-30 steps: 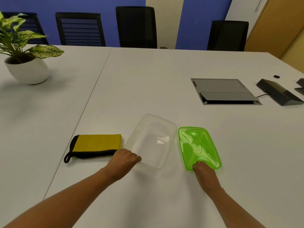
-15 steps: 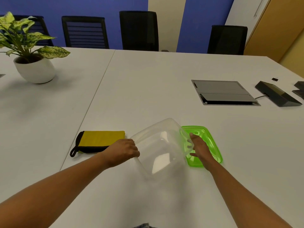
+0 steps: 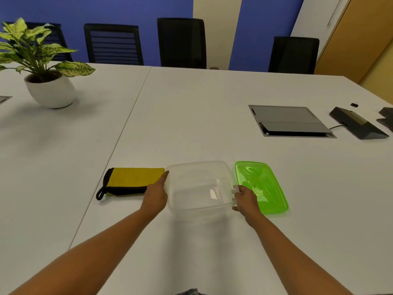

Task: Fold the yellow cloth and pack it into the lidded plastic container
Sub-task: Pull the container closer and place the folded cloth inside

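Between folded yellow cloth (image 3: 134,177) and green lid (image 3: 262,186), both hands' fingers (image 3: 236,189) clamp the clear container (image 3: 198,185).

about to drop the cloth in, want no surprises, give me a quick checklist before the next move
1. Clear container open, lid off: ok.
2. Green lid lying apart on the container's right: ok.
3. Yellow cloth folded, lying left of the container: ok.
4. Container empty inside: ok.
5. Left hand and right hand steadying the container's sides: ok.
6. A hand free for the cloth: not ok, both are on the container.
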